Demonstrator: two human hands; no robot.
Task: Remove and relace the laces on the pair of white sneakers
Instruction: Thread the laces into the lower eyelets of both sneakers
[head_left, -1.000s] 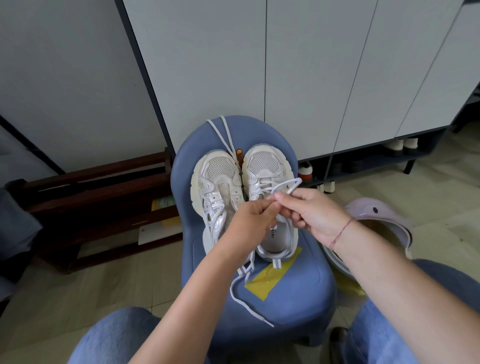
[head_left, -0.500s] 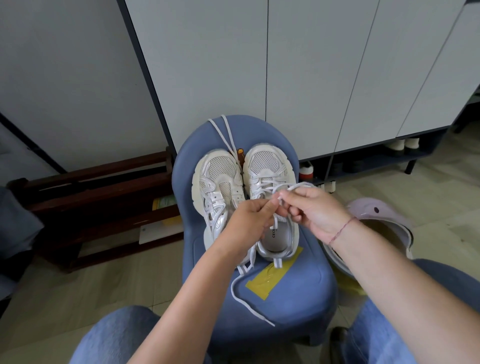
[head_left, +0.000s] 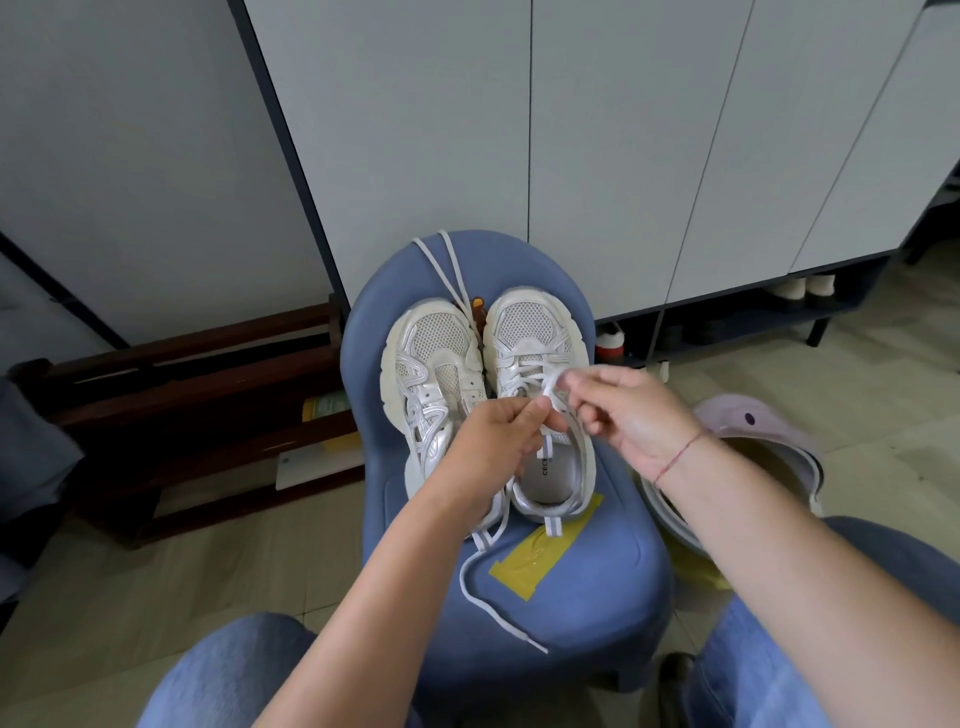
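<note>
Two white sneakers stand side by side on a blue stool (head_left: 597, 587), toes away from me. The left sneaker (head_left: 434, 364) shows bare eyelets; a loose white lace (head_left: 441, 265) trails from between the toes over the stool's back. The right sneaker (head_left: 540, 338) is laced across its upper. Over its tongue, my left hand (head_left: 493, 441) pinches one strand of its lace (head_left: 550, 387) while my right hand (head_left: 618, 415) pinches a small loop of it. Another lace end (head_left: 483, 597) hangs down across the seat in front.
A yellow tape patch (head_left: 545, 551) is stuck on the seat. A pale purple bin (head_left: 758, 431) stands on the floor at the right. Dark wooden racks (head_left: 197, 395) lie at the left. Grey cabinet doors (head_left: 623, 156) rise behind, with shoes on the low shelf under them. My knees flank the stool.
My right hand has lifted slightly up and to the right, drawing the lace loop over the right sneaker. My left hand stays where it was.
</note>
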